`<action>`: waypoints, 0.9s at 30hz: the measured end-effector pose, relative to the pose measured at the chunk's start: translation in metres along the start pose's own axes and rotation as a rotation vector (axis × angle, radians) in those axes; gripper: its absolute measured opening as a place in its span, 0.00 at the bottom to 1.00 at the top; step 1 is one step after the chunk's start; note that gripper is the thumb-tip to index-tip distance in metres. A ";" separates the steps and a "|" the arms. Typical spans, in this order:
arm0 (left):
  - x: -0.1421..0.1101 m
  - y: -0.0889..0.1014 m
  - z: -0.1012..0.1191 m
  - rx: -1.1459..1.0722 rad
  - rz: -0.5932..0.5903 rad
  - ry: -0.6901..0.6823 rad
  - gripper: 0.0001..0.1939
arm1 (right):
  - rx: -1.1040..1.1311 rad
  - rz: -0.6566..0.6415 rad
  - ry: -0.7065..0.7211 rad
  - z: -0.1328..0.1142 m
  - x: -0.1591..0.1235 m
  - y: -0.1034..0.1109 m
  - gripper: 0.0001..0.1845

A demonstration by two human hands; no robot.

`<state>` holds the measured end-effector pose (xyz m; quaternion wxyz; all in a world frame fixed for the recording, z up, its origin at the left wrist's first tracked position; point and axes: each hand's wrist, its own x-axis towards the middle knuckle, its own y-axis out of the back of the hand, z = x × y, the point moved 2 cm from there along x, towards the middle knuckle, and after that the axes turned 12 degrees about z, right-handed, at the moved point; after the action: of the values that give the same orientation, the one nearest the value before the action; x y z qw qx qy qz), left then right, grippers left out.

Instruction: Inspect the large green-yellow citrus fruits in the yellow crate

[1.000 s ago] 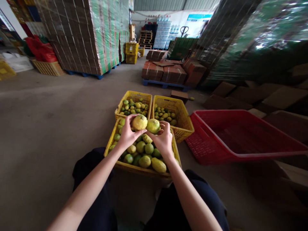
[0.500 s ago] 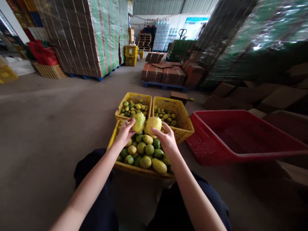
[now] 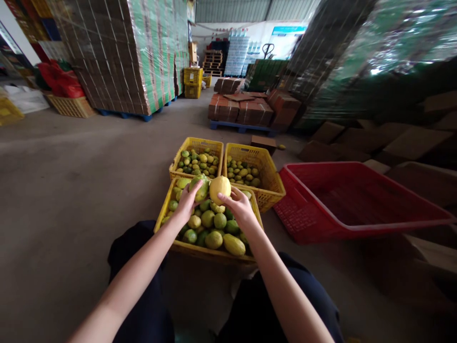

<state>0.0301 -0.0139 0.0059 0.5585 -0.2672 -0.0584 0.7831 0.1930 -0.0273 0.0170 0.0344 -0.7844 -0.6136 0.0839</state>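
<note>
Above the near yellow crate (image 3: 163,209), my left hand (image 3: 187,200) is closed around a green-yellow lemon (image 3: 201,189). Close beside it, my right hand (image 3: 237,205) grips a paler yellow lemon (image 3: 220,189), with the thumb across its lower side. Whether the two fruits touch is hard to make out. Many green and yellow lemons (image 3: 214,239) fill the near crate under both hands. Beyond it stand a back left yellow crate (image 3: 175,159) and a back right yellow crate (image 3: 274,178), each with smaller green and yellow fruit inside.
A large red crate (image 3: 300,209) stands at the right, near loose cardboard boxes (image 3: 403,143). Flattened cartons (image 3: 239,109) lie on a blue pallet ahead. A tall wrapped stack (image 3: 114,57) rises at the left. My knees flank the near crate.
Both hands have moved slightly left and down with their lemons. The lemon in my left hand has turned and shows a greener side. The whole view has shifted a little.
</note>
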 end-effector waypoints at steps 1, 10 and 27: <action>0.000 0.000 -0.001 -0.002 0.005 0.000 0.19 | 0.005 -0.002 -0.009 0.001 -0.001 -0.002 0.31; 0.012 0.000 -0.005 -0.045 -0.019 0.067 0.33 | 0.176 -0.015 -0.150 0.001 -0.005 -0.012 0.36; 0.004 0.001 0.002 0.012 0.137 0.257 0.22 | 0.137 -0.053 -0.189 0.011 0.006 0.002 0.27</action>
<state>0.0277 -0.0101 0.0062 0.5083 -0.3652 0.0366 0.7790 0.1941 -0.0224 0.0055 0.0320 -0.7521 -0.6277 0.1982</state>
